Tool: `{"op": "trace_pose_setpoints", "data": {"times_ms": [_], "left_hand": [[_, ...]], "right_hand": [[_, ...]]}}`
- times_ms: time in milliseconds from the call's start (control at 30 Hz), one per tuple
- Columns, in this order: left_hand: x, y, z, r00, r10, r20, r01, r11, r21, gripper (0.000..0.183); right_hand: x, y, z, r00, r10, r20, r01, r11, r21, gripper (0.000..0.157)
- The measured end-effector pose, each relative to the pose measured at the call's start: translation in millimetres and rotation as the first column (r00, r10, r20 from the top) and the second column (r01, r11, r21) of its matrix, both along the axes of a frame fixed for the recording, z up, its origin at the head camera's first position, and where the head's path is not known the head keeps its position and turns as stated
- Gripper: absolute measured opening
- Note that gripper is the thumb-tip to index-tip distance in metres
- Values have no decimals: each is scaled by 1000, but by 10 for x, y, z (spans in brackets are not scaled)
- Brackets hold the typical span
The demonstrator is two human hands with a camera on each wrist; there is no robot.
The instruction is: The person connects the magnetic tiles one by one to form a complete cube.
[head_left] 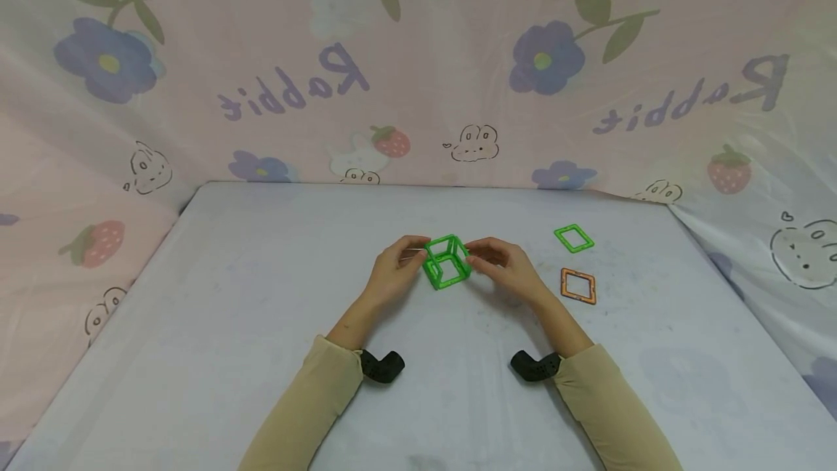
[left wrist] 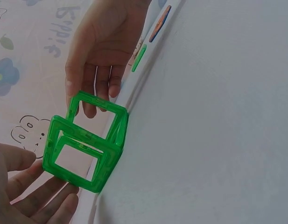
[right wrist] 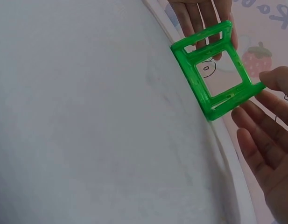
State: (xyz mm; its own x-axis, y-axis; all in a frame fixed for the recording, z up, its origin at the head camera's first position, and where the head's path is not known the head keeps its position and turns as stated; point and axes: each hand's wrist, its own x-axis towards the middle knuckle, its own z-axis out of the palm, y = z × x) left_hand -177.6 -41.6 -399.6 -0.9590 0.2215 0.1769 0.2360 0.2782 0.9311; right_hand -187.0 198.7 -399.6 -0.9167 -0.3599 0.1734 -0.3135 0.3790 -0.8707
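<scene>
Several green open-frame magnetic tiles joined in a cube-like box (head_left: 447,283) stand between the two hands, over the middle of the table. At the box's left side, my left hand (head_left: 391,271) holds its edge with thumb and fingertips. On the opposite side, the right hand (head_left: 513,267) pinches a tile's edge between thumb and index finger. From the right wrist, the box (right wrist: 200,86) shows its square openings, with the right hand's thumb (right wrist: 279,80) on a corner. In the left wrist view, the left fingers (left wrist: 45,196) spread beneath the box's lower edge.
A loose green square tile (head_left: 592,244) lies at the right, beyond the right hand. Nearer lies an orange square tile (head_left: 593,289). A white cloth covers the table (head_left: 275,275), and a printed curtain (head_left: 431,78) hangs behind it.
</scene>
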Motion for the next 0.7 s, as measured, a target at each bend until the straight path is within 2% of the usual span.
{"op": "trace_pose_setpoints", "data": {"times_ms": [300,533,700], "left_hand": [[0,-12,-6,1000,12,-9,-12,1000,-5,26],[2,-11,-25,1000,12,-17,-11,1000,28,26],[4,-13,-27,1000,11,-16,-11,1000,20,25]], "right_hand": [[-19,15,-13,1000,-15,13,15,999,-29,28],[-13,-1,11,999,-40,18,40,999,-14,26],[83,-66,173,999,-51,6,51,999,-7,25]]}}
